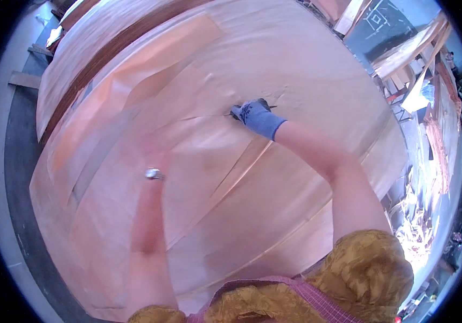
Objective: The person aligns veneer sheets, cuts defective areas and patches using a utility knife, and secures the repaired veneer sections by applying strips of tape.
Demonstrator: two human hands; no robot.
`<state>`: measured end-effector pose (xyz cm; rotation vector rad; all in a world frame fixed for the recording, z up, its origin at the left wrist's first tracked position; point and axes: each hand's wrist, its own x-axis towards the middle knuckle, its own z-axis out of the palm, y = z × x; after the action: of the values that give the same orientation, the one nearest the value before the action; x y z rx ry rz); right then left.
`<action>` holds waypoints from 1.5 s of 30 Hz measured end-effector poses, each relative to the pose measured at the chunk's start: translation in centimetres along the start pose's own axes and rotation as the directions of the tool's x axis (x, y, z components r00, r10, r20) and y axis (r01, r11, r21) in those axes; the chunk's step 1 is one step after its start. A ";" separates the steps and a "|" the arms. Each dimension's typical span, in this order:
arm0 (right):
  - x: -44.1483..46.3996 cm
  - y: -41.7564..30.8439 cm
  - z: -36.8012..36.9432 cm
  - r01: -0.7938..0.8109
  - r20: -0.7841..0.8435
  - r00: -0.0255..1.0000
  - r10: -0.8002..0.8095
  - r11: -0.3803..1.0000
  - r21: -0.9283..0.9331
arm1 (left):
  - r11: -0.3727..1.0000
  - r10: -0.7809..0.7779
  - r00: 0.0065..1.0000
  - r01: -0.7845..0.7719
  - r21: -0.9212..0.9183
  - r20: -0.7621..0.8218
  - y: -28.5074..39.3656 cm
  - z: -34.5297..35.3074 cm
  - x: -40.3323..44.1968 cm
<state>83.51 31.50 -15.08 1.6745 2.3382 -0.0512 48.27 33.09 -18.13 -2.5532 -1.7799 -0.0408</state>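
Note:
Large thin pinkish-tan sheets, which look like wood veneer (295, 172), lie layered under both hands. My right hand (253, 114) wears a blue-grey glove with dark fingertips and is closed low over the sheet. A thin dark bit shows at the edge of the fist, too small to name. Beside it run a crack in the sheet and a long narrow split, where an orange-toned layer shows. My left hand (157, 153) is bare and smeared by motion over the sheet, its fingers not readable. A silver watch (154, 173) sits on that wrist.
Loose overlapping strips of veneer (174, 48) lie at the upper left, near a dark brown band (99, 62) along the stack. A chalk-marked dark board (376, 29) stands at the upper right. Scraps (417, 220) litter the floor at right.

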 end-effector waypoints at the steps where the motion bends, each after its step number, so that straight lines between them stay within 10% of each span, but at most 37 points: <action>1: 0.1 0.1 0.2 0.001 -0.017 1.000 -0.001 1.000 -0.003 | 0.995 0.094 0.989 -0.099 -0.033 -0.112 3.5 -0.5 0.8; 4: 0.3 0.6 0.1 0.009 0.030 0.999 -0.010 0.999 0.042 | 0.939 -0.125 0.991 0.133 -0.318 0.044 16.1 -0.7 2.6; 6: -0.2 0.7 0.7 0.018 -0.016 1.000 -0.018 1.000 -0.013 | 0.967 -0.159 0.983 0.174 -0.188 0.092 17.9 -1.1 2.3; 21: -11.7 5.4 3.1 -0.200 0.110 0.976 0.186 0.969 0.144 | 0.977 -0.175 0.983 0.181 -0.109 0.059 17.4 0.7 1.5; 26: -13.7 7.6 4.1 -0.166 -0.140 0.961 0.239 0.902 0.398 | 0.984 -0.170 0.985 0.170 -0.053 0.008 17.4 -0.4 1.5; 33: 4.0 3.3 -2.9 0.195 -0.535 0.837 0.115 0.851 0.488 | 0.975 -0.178 0.984 0.177 -0.137 0.002 17.4 -1.2 1.2; 45: 21.8 -0.2 -6.5 0.104 -0.454 0.891 0.003 0.972 0.210 | 0.916 -0.199 0.980 0.174 -0.362 -0.032 17.0 -0.3 1.3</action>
<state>75.53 52.78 -13.94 1.9005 2.8127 0.0705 64.66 28.47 -17.98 -2.5492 -2.1567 -0.4956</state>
